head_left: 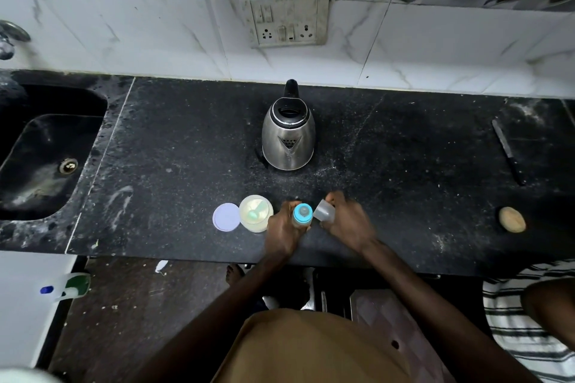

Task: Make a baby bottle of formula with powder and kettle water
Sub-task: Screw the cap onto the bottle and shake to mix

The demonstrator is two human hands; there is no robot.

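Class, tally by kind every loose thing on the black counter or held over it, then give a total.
kettle: 1
baby bottle: 1
clear cap: 1
powder tub: 1
tub lid: 1
scoop: 1
knife: 1
round brown object: 1
Total: 8

One head-worn wide-angle view looks steeply down and forward over the counter [186, 149] toward the tiled wall [155, 25].

A home kitchen: black stone counter [186, 165], sink [46, 158], tiled wall [140, 25], electric kettle [288, 134].
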